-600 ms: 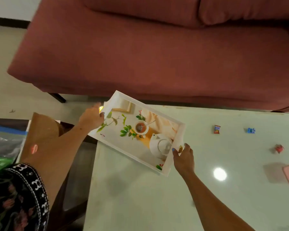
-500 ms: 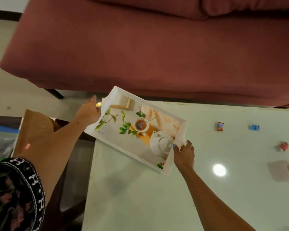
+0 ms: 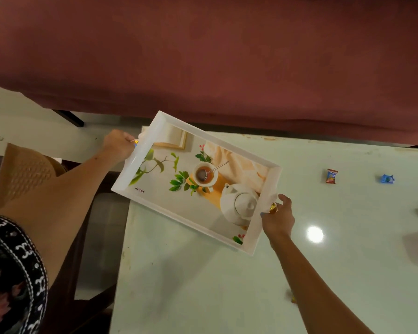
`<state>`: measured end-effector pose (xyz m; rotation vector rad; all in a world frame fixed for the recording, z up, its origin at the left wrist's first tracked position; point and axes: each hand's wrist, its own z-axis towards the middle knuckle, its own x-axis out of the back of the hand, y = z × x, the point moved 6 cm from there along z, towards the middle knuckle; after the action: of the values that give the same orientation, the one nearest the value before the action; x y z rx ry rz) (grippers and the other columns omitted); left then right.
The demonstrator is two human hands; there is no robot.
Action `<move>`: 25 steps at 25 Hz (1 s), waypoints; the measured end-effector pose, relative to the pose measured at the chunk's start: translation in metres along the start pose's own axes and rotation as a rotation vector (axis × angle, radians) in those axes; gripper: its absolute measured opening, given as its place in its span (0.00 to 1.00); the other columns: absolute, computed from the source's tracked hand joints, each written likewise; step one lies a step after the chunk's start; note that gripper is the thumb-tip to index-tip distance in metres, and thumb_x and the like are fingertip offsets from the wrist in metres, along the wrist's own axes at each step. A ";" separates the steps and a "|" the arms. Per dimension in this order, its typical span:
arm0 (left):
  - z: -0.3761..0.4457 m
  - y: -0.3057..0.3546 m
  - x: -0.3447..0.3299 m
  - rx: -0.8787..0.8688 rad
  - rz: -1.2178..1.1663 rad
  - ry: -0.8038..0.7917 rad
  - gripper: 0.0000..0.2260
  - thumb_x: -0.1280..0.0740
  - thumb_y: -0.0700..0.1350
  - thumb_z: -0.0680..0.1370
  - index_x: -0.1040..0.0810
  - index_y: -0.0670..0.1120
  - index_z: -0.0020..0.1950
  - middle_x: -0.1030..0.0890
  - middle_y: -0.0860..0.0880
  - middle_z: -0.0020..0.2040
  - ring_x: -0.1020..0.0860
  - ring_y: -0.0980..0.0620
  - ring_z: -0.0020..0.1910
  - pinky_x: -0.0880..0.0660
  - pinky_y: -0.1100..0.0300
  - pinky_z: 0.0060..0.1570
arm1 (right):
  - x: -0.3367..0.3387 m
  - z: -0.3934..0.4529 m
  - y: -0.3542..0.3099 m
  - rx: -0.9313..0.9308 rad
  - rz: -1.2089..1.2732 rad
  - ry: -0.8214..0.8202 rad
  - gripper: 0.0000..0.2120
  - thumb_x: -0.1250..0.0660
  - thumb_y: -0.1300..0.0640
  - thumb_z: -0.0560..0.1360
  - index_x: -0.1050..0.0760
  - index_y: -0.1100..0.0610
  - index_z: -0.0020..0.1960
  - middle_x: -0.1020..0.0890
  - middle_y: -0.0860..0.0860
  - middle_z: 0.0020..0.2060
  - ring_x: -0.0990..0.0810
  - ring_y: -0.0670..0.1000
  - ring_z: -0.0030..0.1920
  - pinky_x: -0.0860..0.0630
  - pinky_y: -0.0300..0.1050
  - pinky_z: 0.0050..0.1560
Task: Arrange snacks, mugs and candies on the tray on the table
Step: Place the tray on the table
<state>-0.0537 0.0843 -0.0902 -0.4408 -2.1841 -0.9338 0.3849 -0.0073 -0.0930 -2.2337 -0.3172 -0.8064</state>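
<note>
**A:** Where does the tray (image 3: 130, 175) sit, and how is the person holding it?

**B:** It hangs over the near-left corner of the table (image 3: 203, 285), part of it out past the table's left edge. The left hand (image 3: 117, 144) has its fingers curled round the far-left short rim, and the right hand (image 3: 278, 219) pinches the near-right short rim, thumb inside. Nothing rests on the tray; the teapot and cup are only a printed picture on its floor.

**A:** Which way does it lie?

**B:** Its long axis runs diagonally, from far-left to near-right. It seems slightly tilted rather than flat, though whether any edge touches the tabletop cannot be told.

**A:** What could go wrong from here?

**B:** If it is set down where it is, the left end probably overhangs and could tip off once weight goes on that side. A skewed landing would also leave it crooked to the table's edge. The candies (image 3: 331, 176) lie well apart to the right, with a blue one (image 3: 387, 178) farther right, so sliding the tray that way too fast might scatter them.
</note>
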 end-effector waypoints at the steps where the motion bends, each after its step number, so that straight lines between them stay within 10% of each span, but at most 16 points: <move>1: -0.006 -0.007 0.002 0.051 -0.077 -0.003 0.11 0.34 0.36 0.75 0.22 0.35 0.57 0.21 0.36 0.58 0.22 0.39 0.55 0.25 0.46 0.56 | 0.006 0.003 -0.002 0.001 -0.018 -0.009 0.33 0.33 0.71 0.69 0.38 0.56 0.71 0.26 0.59 0.65 0.26 0.61 0.63 0.26 0.57 0.61; 6: -0.068 -0.038 -0.001 0.217 -0.398 -0.055 0.08 0.30 0.35 0.72 0.22 0.38 0.51 0.20 0.36 0.56 0.22 0.43 0.50 0.23 0.49 0.51 | 0.046 0.014 -0.017 0.111 -0.186 -0.086 0.26 0.29 0.68 0.68 0.28 0.60 0.65 0.22 0.58 0.60 0.24 0.60 0.59 0.27 0.55 0.62; 25: -0.170 -0.086 -0.062 0.315 -0.335 -0.034 0.15 0.29 0.35 0.71 0.22 0.37 0.57 0.21 0.38 0.58 0.22 0.39 0.55 0.24 0.43 0.57 | 0.077 0.020 0.037 0.176 -0.365 -0.170 0.27 0.29 0.68 0.69 0.31 0.61 0.67 0.23 0.59 0.62 0.25 0.60 0.61 0.28 0.52 0.62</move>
<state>0.0233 -0.1005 -0.0941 0.0631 -2.4275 -0.7327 0.4701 -0.0206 -0.0753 -2.1086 -0.8635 -0.7411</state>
